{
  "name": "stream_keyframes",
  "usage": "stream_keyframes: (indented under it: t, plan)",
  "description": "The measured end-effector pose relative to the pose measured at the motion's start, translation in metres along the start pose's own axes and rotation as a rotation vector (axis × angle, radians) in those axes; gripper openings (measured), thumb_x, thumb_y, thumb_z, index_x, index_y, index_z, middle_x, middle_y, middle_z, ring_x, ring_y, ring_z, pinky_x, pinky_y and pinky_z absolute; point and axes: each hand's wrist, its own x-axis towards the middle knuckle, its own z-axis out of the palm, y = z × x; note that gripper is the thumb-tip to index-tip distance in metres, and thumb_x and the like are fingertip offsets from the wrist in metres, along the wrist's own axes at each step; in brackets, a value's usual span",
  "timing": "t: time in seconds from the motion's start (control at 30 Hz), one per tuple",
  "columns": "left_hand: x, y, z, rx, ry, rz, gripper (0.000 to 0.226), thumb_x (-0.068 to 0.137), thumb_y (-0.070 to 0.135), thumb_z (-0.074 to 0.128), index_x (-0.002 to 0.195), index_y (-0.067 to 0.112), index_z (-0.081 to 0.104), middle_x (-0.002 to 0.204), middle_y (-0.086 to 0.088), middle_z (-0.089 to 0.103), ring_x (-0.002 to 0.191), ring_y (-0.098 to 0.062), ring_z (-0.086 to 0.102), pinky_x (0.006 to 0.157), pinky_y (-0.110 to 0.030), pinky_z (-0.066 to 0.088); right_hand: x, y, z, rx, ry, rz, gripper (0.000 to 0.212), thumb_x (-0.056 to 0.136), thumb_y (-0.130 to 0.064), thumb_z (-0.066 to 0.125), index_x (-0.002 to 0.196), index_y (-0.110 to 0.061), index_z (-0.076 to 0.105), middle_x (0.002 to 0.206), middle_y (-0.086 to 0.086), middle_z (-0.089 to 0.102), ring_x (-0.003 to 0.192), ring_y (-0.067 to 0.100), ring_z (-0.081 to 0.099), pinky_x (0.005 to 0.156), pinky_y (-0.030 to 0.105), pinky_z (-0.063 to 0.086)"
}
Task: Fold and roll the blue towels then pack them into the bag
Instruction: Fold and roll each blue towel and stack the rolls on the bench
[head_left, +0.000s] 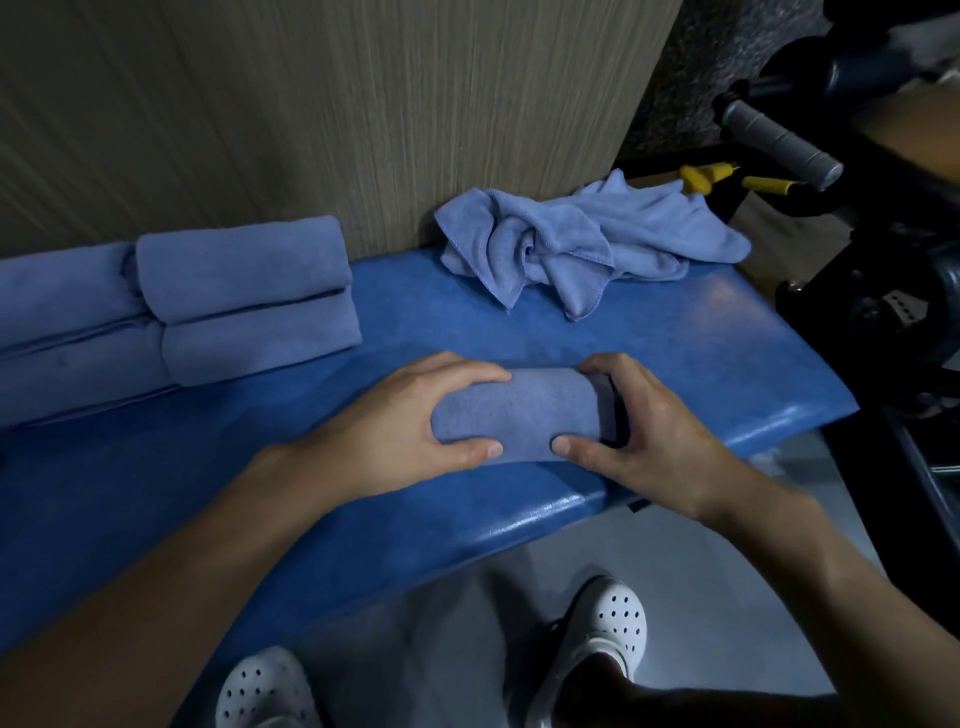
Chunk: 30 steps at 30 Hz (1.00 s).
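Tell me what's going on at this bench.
A person grips a towel roll on the bench, with the left hand on one end and the right hand on the other. Finished rolls are stacked at the left. Crumpled towels lie unfolded at the far edge by the wall. No bag is in view.

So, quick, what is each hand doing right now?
Left hand: closed, holding the left end of the rolled towel.
Right hand: closed, holding its right end.
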Motion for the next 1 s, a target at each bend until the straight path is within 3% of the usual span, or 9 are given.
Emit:
stream_keyframes:
  t: [0.07, 0.2, 0.33, 0.43, 0.57, 0.67, 0.77, 1.0]
  plan:
    - [-0.004, 0.002, -0.002, 0.012, 0.008, 0.009, 0.06, 0.076, 0.047, 0.075, 0.13, 0.034, 0.056, 0.12, 0.019, 0.055, 0.115, 0.002, 0.054, 0.099, -0.015, 0.04, 0.001, -0.003, -0.001, 0.016, -0.025, 0.002, 0.069, 0.069, -0.047, 0.081, 0.126, -0.026, 0.048, 0.117, -0.006, 0.051, 0.104, 0.003, 0.049, 0.087, 0.005, 0.035]
    - [-0.021, -0.002, -0.017, 0.03, 0.036, -0.039, 0.057, 0.078, 0.038, 0.08, 0.13, 0.033, 0.057, 0.122, 0.018, 0.056, 0.115, 0.003, 0.053, 0.102, -0.018, 0.04, 0.01, -0.02, 0.013, 0.021, -0.034, -0.004, 0.071, 0.07, -0.038, 0.084, 0.13, -0.022, 0.05, 0.121, -0.003, 0.052, 0.105, 0.007, 0.05, 0.084, 0.001, 0.034]
    - [-0.055, -0.015, -0.043, 0.061, 0.07, -0.148, 0.054, 0.078, 0.04, 0.078, 0.126, 0.041, 0.056, 0.121, 0.02, 0.054, 0.115, 0.003, 0.052, 0.102, -0.02, 0.041, 0.026, -0.052, 0.042, 0.028, -0.089, -0.031, 0.07, 0.073, -0.04, 0.082, 0.132, -0.022, 0.047, 0.122, -0.003, 0.048, 0.106, 0.01, 0.049, 0.087, 0.014, 0.036]
    - [-0.087, -0.024, -0.063, 0.107, 0.119, -0.206, 0.051, 0.079, 0.042, 0.075, 0.126, 0.037, 0.057, 0.12, 0.018, 0.052, 0.114, 0.002, 0.051, 0.103, -0.025, 0.041, 0.037, -0.082, 0.064, 0.035, -0.126, -0.066, 0.068, 0.074, -0.037, 0.082, 0.13, -0.019, 0.049, 0.121, 0.001, 0.045, 0.104, 0.011, 0.048, 0.091, 0.021, 0.04]
    - [-0.132, -0.031, -0.082, 0.416, 0.273, -0.258, 0.05, 0.081, 0.057, 0.053, 0.121, 0.027, 0.061, 0.118, 0.01, 0.053, 0.112, -0.013, 0.05, 0.096, -0.036, 0.042, 0.049, -0.127, 0.1, 0.058, -0.176, -0.096, 0.069, 0.075, -0.036, 0.081, 0.132, -0.014, 0.05, 0.121, 0.002, 0.039, 0.107, 0.013, 0.047, 0.092, 0.013, 0.034]
    - [-0.167, -0.033, -0.094, 0.557, 0.388, -0.24, 0.043, 0.085, 0.049, 0.05, 0.112, 0.02, 0.065, 0.112, 0.005, 0.055, 0.103, -0.018, 0.051, 0.086, -0.037, 0.047, 0.055, -0.16, 0.13, 0.075, -0.19, -0.111, 0.072, 0.076, -0.038, 0.08, 0.135, -0.014, 0.047, 0.12, -0.001, 0.037, 0.106, 0.009, 0.043, 0.098, 0.019, 0.036]
    - [-0.2, -0.035, -0.1, 0.657, 0.388, -0.25, 0.038, 0.088, 0.043, 0.048, 0.11, 0.018, 0.066, 0.111, 0.002, 0.056, 0.1, -0.021, 0.054, 0.08, -0.037, 0.049, 0.063, -0.192, 0.157, 0.112, -0.183, -0.101, 0.084, 0.077, -0.035, 0.08, 0.143, -0.013, 0.033, 0.124, -0.005, 0.03, 0.114, 0.006, 0.034, 0.1, 0.02, 0.034]
    - [-0.236, -0.04, -0.116, 0.742, 0.354, -0.421, 0.045, 0.09, 0.046, 0.043, 0.122, 0.019, 0.062, 0.122, 0.0, 0.056, 0.113, -0.023, 0.052, 0.092, -0.038, 0.046, 0.075, -0.232, 0.195, 0.207, -0.123, -0.043, 0.056, 0.076, -0.031, 0.082, 0.108, -0.019, 0.037, 0.113, 0.002, 0.045, 0.101, 0.014, 0.045, 0.074, 0.016, 0.034]
